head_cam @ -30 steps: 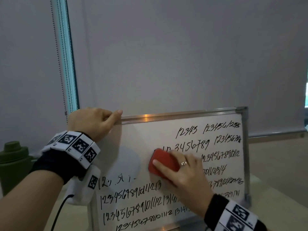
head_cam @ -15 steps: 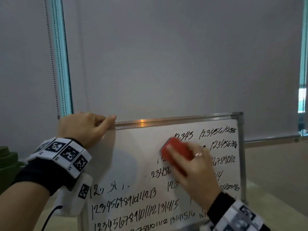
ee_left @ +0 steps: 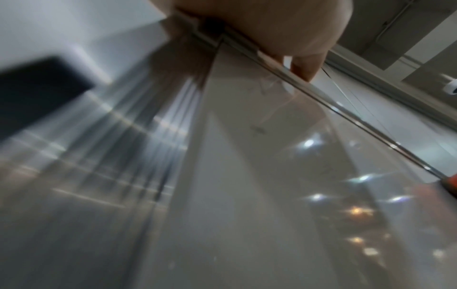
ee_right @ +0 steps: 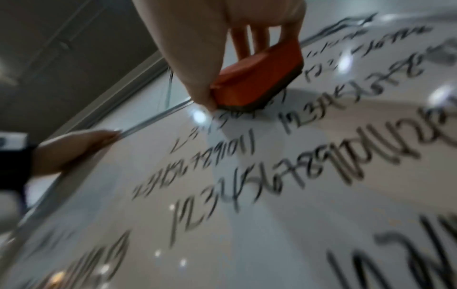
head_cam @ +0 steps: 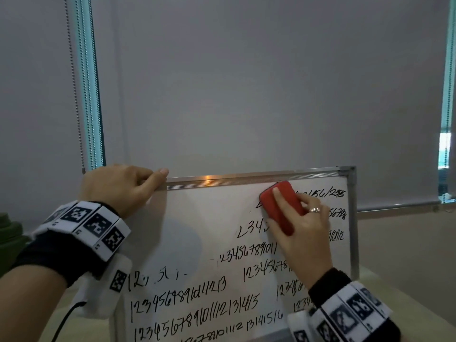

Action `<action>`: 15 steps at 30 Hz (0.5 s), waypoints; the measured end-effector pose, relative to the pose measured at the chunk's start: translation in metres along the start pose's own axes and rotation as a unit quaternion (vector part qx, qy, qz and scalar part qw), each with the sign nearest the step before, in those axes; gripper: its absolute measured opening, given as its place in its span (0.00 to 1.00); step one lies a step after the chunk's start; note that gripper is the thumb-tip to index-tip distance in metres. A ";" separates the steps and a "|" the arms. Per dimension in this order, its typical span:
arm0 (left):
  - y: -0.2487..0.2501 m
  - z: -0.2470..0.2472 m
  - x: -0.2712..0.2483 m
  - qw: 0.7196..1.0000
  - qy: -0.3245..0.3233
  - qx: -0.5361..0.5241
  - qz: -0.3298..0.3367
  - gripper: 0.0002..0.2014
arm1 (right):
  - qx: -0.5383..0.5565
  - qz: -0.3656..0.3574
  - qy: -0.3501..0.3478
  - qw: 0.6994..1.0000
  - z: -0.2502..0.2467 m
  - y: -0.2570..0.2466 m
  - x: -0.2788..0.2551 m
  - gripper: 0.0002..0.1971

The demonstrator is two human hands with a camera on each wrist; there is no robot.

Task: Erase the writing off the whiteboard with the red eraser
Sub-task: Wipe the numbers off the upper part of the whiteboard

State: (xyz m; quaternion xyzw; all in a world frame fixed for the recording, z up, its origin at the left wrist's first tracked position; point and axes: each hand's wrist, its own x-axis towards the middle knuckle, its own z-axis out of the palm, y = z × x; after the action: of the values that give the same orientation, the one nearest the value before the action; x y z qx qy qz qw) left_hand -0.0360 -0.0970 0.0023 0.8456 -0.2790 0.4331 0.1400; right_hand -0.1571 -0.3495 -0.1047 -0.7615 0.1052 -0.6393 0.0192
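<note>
A whiteboard (head_cam: 197, 218) with a metal frame stands upright, tilted back. Rows of black handwritten numbers (head_cam: 187, 309) fill its lower and right parts; the upper left is wiped bare. My right hand (head_cam: 298, 233) grips the red eraser (head_cam: 281, 208) and presses it flat on the board just under the top rail, right of centre. In the right wrist view the eraser (ee_right: 257, 78) shows its dark felt against the board (ee_right: 247, 244), pinched between thumb and fingers. My left hand (head_cam: 123, 188) grips the board's top left corner, fingers curled over the rail (ee_left: 279, 64).
Behind the board hangs a grey roller blind (head_cam: 246, 82) with a bead chain (head_cam: 74, 95) at the left. A dark green bottle (head_cam: 9, 238) stands at the far left. The board rests on a pale table (head_cam: 404, 304).
My right hand has carried the eraser up and to the right, from mid-board to just under the top rail, wiping off digits in the top rows. The left hand keeps its hold.
</note>
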 end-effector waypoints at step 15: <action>-0.001 0.002 0.005 0.999 -0.010 -0.030 -0.022 0.44 | 0.000 -0.064 -0.032 0.997 0.009 -0.017 -0.035 0.23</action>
State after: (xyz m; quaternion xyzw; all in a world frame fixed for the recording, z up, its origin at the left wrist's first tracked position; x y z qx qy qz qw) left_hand -0.0322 -0.0987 0.0050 0.8512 -0.2745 0.4130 0.1717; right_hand -0.1515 -0.3278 -0.1375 -0.7868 0.0556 -0.6144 -0.0188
